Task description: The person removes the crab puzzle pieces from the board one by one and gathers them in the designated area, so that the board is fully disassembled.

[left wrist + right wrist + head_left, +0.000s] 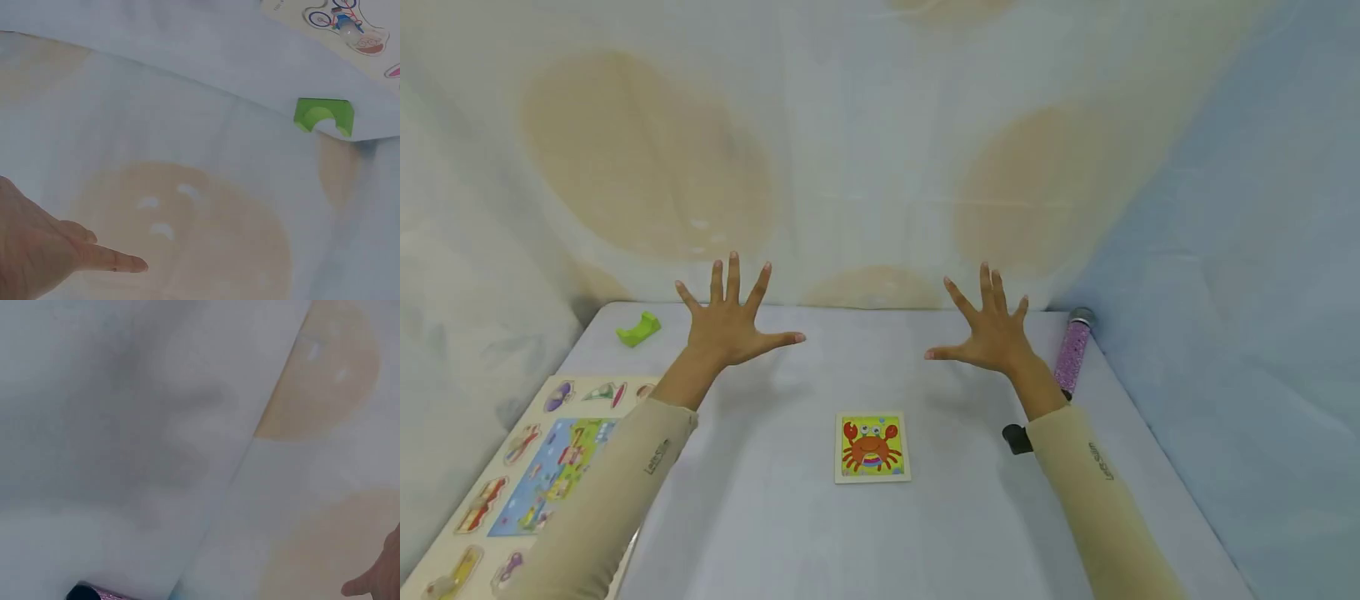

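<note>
Both hands are held up over the table with fingers spread, and neither holds anything. The left hand (724, 327) is at the left of the head view, nearest to a green arch-shaped block (638, 329). On the right side, the right hand (992, 332) hovers left of a purple glittery microphone (1072, 354). Between and below the hands lies a small square crab puzzle (872, 447), flat on the table, its red crab on a yellow ground. In the left wrist view part of the left hand (50, 256) shows; only an edge of the right hand (381, 572) appears in the right wrist view.
A white table (775, 517) backs onto a pale curtain (865, 167) with tan spots. At the left, partly behind the left sleeve, lies a large picture board (497, 454) with shaped pieces. A black object (1017, 439) shows beside the right sleeve.
</note>
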The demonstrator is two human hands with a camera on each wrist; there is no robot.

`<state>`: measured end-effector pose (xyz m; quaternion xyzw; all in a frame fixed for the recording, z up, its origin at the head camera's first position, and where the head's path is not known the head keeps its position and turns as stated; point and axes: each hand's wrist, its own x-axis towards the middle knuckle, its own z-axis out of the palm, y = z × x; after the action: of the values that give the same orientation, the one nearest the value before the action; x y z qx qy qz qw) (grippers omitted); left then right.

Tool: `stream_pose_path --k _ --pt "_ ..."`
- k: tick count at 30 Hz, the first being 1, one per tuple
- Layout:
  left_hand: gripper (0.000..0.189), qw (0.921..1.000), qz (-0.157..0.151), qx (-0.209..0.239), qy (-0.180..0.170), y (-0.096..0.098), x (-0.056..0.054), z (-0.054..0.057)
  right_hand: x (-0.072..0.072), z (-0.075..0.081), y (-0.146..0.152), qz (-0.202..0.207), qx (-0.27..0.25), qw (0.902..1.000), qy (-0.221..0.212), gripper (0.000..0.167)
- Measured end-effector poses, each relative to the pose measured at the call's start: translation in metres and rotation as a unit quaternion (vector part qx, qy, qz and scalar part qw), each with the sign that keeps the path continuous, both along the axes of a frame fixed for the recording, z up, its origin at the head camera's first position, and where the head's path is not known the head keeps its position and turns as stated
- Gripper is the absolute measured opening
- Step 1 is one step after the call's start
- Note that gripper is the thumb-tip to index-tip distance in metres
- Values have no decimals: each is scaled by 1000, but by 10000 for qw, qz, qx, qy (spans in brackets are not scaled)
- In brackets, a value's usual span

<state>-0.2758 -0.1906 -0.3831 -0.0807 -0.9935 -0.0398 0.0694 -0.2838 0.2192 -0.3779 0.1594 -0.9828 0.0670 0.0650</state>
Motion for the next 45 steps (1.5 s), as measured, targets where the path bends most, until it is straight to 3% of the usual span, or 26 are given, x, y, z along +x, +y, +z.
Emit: stream_pose_path --k 3,8,19,28,35,45 --pt "118 9993 -319 -86 162 7 4 -1 4 -5 0 89 -88 9999 -2 120" --pt "120 9975 -685 -82 121 18 17 -9 13 -18 -2 194 -157 9996 -133 119" --pt "122 9973 -732 -33 13 21 39 -34 38 -40 -11 331 -231 9985 -379 116" --pt "121 9970 -774 -33 -9 22 53 -54 49 -60 -16 504 -98 9982 -295 114" --pt "111 9954 -944 -5 -133 30 71 -69 58 -67 -20 607 -179 9967 -505 106" --pt "105 9915 -1254 -199 -270 50 99 -77 74 -76 -28 783 -219 9950 -585 97"
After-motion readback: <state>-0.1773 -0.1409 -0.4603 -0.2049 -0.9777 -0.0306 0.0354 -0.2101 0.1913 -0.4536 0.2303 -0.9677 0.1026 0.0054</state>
